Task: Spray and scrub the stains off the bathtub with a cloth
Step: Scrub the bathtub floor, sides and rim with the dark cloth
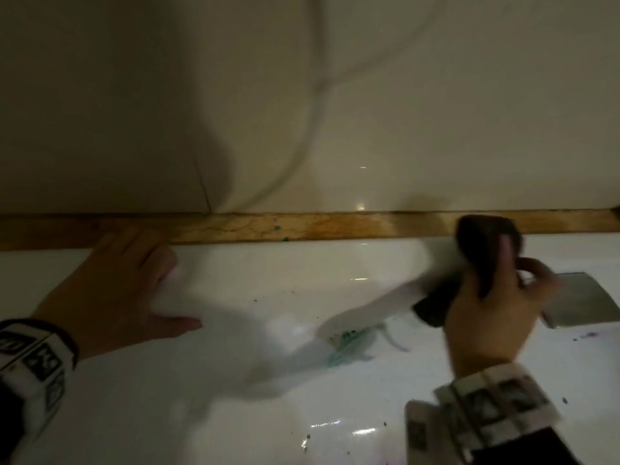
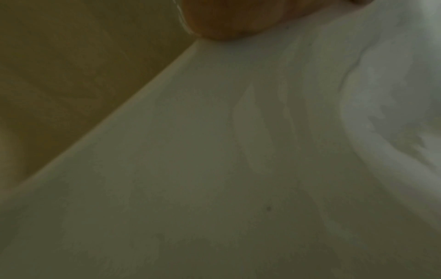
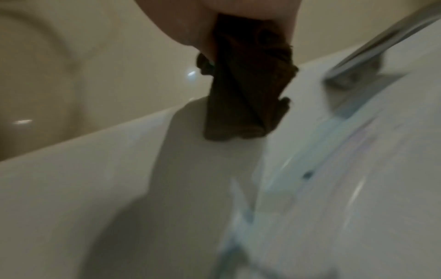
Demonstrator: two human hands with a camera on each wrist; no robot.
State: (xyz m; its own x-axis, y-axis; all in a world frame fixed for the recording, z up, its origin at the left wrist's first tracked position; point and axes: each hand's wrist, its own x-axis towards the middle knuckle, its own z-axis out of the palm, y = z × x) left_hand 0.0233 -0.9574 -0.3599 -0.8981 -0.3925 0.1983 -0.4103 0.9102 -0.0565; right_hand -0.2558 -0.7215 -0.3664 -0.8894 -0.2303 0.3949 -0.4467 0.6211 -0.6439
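The left hand (image 1: 114,290) lay flat, fingers spread, on the white bathtub (image 1: 235,397) rim at the far left, beside the brown marbled strip (image 1: 302,226) under the beige wall (image 1: 436,95). The right hand (image 1: 489,317) gripped a dark brown cloth (image 1: 483,263), bunched in curled fingers and hanging clear of the tub in the right wrist view. A green stain (image 1: 345,344) sat smeared just left of it, dark specks (image 1: 384,424) nearer. A metal fixture (image 1: 583,300) stood at the right.

Two hands, left (image 1: 114,290) and right (image 1: 489,317), one dark cloth (image 1: 483,263), one bathtub (image 1: 235,397), one metal fixture (image 1: 583,300)
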